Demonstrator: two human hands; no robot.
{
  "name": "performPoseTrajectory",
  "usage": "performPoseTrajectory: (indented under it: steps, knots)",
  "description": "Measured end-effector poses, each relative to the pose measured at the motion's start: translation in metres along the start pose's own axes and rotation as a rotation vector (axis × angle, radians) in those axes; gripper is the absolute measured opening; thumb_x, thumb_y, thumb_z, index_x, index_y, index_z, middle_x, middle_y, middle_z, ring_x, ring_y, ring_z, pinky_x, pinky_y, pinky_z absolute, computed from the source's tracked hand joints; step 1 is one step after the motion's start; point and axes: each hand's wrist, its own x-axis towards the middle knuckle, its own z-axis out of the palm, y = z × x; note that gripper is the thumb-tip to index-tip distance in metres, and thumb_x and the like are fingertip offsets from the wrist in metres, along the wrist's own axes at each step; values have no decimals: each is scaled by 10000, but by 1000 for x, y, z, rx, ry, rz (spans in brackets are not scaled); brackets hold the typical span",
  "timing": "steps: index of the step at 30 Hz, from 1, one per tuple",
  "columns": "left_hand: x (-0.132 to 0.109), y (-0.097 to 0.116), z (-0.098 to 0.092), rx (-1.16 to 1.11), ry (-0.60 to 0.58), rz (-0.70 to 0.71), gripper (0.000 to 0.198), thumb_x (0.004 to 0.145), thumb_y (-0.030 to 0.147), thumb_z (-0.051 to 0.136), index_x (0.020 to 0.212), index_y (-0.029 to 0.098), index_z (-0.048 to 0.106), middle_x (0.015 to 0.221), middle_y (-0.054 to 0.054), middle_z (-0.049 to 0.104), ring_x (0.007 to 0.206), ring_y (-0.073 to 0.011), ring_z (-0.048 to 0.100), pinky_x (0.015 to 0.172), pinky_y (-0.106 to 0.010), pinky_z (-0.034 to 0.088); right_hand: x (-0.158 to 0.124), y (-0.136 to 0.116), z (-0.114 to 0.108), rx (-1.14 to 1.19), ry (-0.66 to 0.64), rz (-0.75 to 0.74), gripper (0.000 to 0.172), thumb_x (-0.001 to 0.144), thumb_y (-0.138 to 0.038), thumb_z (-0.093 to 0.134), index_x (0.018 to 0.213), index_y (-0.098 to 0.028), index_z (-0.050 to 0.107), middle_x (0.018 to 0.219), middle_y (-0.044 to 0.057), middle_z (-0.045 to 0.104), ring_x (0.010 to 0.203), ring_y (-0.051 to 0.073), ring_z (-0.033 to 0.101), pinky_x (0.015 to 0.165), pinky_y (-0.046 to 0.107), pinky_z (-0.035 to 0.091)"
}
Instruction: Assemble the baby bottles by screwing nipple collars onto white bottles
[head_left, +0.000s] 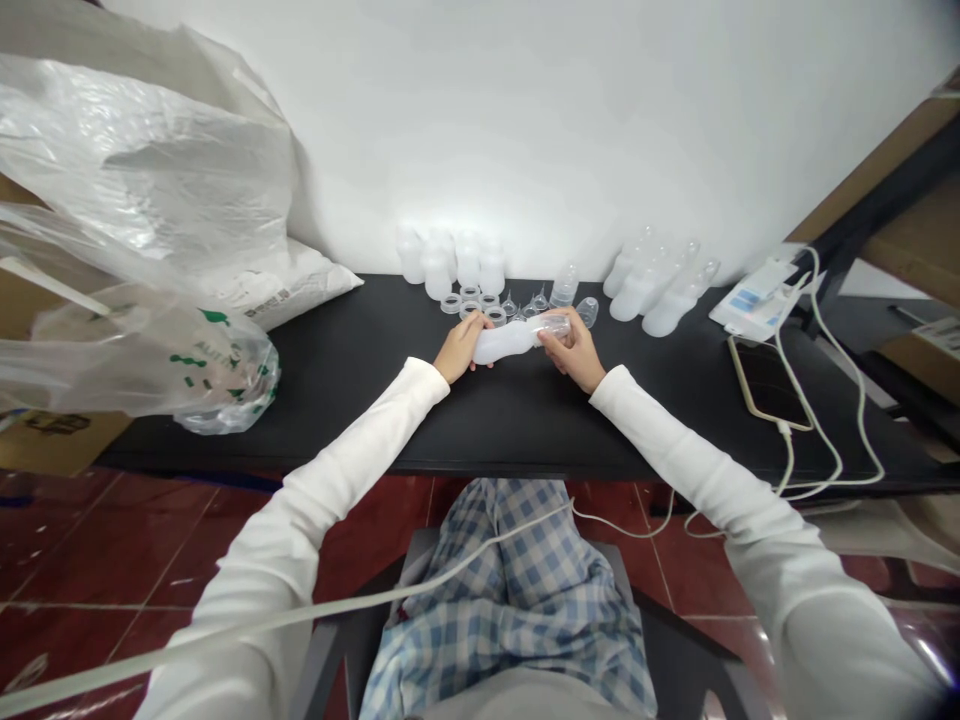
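Milky bottle: the milky bottle [510,340] lies crosswise over the black table [352,385], at 12 o'clock from the lap, held between both hands.
Left hand: the left hand [459,350] is closed round the base end, at 9 o'clock of the milky bottle.
Right hand: the right hand [574,352] pinches the clear neck end, at 3 o'clock of it.
Upright bottles: the upright bottles [450,262] stand in a row against the wall, at 11 to 12 o'clock of the hands. Their contents cannot be told.
Rings: the rings [472,303] lie flat just beyond the left hand.
Teats: the clear teats [525,303] stand beside the rings, at 12 o'clock.
Leaning bottles: the leaning bottles [660,285] are capped and tilted toward the wall, at 2 o'clock.
Plastic bag: the plastic bag [202,375], clear with green print, lies at 9 o'clock. Its filling is unclear.
Phone: the phone [769,382] lies face up at 3 o'clock with a cable attached.
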Motion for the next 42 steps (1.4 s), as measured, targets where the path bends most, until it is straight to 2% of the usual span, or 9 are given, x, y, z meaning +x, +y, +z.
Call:
performPoseTrajectory:
  steps: [6,10,14,19,23,27,32,36,42]
  knots:
    - [2,-3,1,90,-164,24,406,1037,519,361,1053,180,585,715,-17,662,510,-99,589,372,-169,336,13,2,-10,49,224,21,624,689,-768,743,941,-231,552,563,-104,415,399,56,312,322,212,243]
    - [5,-4,0,118,-204,35,367,1025,453,387,1038,161,609,970,-65,717,523,-60,571,359,-157,324,28,1,-45,-159,618,-248,598,828,-836,501,770,-241,470,588,-79,349,479,90,369,457,252,403]
    - [6,-5,-2,155,-239,38,283,980,395,480,978,157,633,916,-60,720,540,-56,568,381,-136,332,34,-7,-92,-598,844,-487,616,950,-771,278,770,-223,496,753,9,487,767,183,579,762,410,557]
    - [7,-5,-1,97,-228,16,282,958,415,506,939,165,635,847,-61,727,504,-70,562,368,-156,327,30,-14,-127,-1097,860,-431,548,981,-664,331,968,-170,565,1048,138,570,972,266,646,759,449,576]
    - [8,-7,-1,90,-230,32,292,952,436,514,937,171,637,810,-52,718,496,-75,555,365,-165,324,32,-9,-134,-1261,854,-370,438,955,-591,424,1009,-171,536,1081,160,571,1021,301,633,848,507,556]
    - [5,-7,-2,179,-183,99,305,974,436,465,960,182,633,807,-38,705,535,-92,567,419,-192,370,38,0,-135,-1245,801,-293,363,915,-522,468,1012,-174,511,1089,169,564,1088,344,596,947,598,497]
    - [-2,-1,-7,580,-31,310,240,990,348,460,994,217,662,973,-35,730,812,-151,654,770,-273,512,39,5,-135,-1143,788,-269,354,900,-407,450,1154,-162,478,1179,192,522,1209,362,538,1025,613,427]
    - [-1,-1,-10,712,63,280,237,966,276,493,1151,219,630,1166,-69,657,908,-180,667,830,-316,525,36,4,-134,-1143,798,-307,369,912,-417,445,1204,-193,483,1193,166,540,1184,350,552,1017,624,428]
    - [10,-17,-13,715,46,301,372,965,267,510,1322,164,526,1318,-150,519,963,-198,665,997,-402,525,33,2,-130,-1120,799,-299,429,930,-433,435,1276,-179,448,1233,186,539,1190,364,560,1035,664,396]
